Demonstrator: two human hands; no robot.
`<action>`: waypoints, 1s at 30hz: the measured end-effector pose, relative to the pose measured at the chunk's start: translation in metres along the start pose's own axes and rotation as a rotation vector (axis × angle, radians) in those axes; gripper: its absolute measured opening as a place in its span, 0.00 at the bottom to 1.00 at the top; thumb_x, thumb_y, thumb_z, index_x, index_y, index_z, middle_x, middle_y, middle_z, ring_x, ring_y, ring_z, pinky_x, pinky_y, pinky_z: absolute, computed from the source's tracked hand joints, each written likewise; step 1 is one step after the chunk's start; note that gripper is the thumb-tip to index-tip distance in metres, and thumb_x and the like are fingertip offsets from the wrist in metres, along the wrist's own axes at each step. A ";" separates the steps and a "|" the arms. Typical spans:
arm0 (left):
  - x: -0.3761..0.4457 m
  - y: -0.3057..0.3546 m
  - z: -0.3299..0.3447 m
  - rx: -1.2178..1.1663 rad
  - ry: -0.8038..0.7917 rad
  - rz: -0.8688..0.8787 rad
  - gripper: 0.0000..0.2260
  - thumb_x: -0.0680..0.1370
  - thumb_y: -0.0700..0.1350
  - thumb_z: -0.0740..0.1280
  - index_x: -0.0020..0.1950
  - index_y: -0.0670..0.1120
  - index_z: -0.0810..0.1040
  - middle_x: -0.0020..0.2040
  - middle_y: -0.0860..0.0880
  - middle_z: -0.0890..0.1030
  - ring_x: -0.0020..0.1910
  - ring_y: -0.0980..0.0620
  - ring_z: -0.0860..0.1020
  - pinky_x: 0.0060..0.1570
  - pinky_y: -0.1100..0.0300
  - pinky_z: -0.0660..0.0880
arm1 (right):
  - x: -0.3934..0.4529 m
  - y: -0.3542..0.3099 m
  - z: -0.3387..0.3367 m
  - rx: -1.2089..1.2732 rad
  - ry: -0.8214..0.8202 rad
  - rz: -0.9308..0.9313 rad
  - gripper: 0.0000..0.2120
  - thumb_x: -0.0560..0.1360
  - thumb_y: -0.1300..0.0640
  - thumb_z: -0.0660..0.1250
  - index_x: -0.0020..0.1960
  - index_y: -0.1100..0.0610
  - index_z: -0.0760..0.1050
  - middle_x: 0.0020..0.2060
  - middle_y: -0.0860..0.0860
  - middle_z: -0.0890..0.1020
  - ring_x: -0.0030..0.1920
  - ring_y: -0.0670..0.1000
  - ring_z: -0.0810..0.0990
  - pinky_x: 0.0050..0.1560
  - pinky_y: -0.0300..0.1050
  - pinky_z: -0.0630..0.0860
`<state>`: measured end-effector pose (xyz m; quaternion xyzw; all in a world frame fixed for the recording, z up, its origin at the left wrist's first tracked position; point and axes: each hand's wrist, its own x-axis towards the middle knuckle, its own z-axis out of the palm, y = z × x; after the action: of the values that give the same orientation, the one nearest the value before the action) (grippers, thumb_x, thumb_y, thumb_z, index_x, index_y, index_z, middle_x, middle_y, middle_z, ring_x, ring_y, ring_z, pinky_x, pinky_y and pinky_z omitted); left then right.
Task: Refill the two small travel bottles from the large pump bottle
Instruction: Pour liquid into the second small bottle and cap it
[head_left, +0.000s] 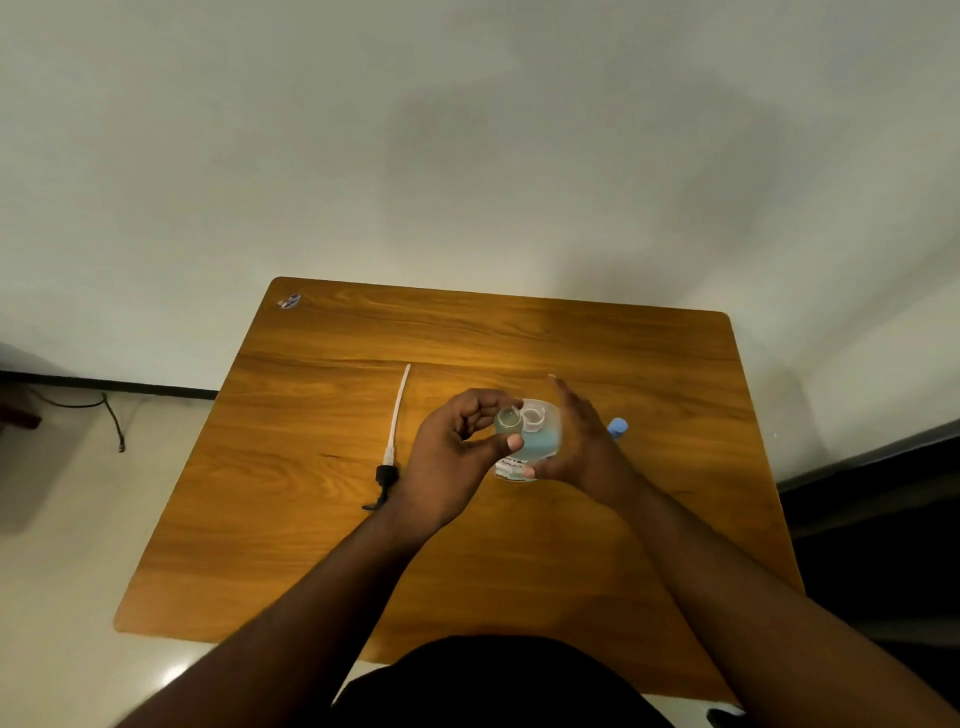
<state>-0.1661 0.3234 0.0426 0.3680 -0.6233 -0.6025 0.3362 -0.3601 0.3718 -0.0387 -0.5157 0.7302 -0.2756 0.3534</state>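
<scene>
A large clear bottle (540, 441) with blue liquid stands open at mid-table, its pump removed. My right hand (582, 447) wraps its right side. My left hand (452, 452) pinches a small clear travel bottle (508, 420) right beside the large bottle's open neck, mouths close together. The pump head with its long white tube (395, 426) lies flat to the left of my left hand. A second small bottle with a blue cap (618, 427) stands just behind my right hand, mostly hidden.
The wooden table (311, 519) butts against a pale wall. A small sticker (289, 300) sits at its far left corner. Light floor with a cable (111, 415) lies to the left, and a dark area to the right.
</scene>
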 end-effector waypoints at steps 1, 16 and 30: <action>0.002 -0.001 0.002 -0.004 -0.007 -0.007 0.14 0.71 0.32 0.74 0.55 0.40 0.79 0.53 0.48 0.84 0.55 0.52 0.82 0.54 0.55 0.79 | -0.007 0.008 -0.005 -0.020 0.071 -0.004 0.48 0.63 0.53 0.79 0.75 0.45 0.56 0.69 0.49 0.67 0.65 0.48 0.68 0.59 0.47 0.72; 0.007 -0.003 0.019 -0.025 -0.020 -0.079 0.12 0.71 0.31 0.73 0.53 0.37 0.80 0.54 0.46 0.84 0.52 0.52 0.82 0.50 0.60 0.79 | -0.035 0.124 -0.010 -0.352 -0.156 0.348 0.25 0.74 0.60 0.69 0.70 0.52 0.68 0.70 0.52 0.65 0.67 0.54 0.70 0.67 0.49 0.69; -0.001 0.000 0.017 0.009 -0.077 -0.041 0.14 0.70 0.34 0.74 0.55 0.40 0.80 0.52 0.46 0.84 0.51 0.50 0.83 0.50 0.57 0.81 | -0.056 -0.038 -0.046 0.263 0.165 0.035 0.17 0.68 0.65 0.74 0.53 0.50 0.78 0.48 0.40 0.79 0.48 0.39 0.80 0.43 0.31 0.77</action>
<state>-0.1801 0.3326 0.0422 0.3587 -0.6309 -0.6200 0.2981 -0.3638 0.4144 0.0310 -0.4276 0.7234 -0.4042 0.3613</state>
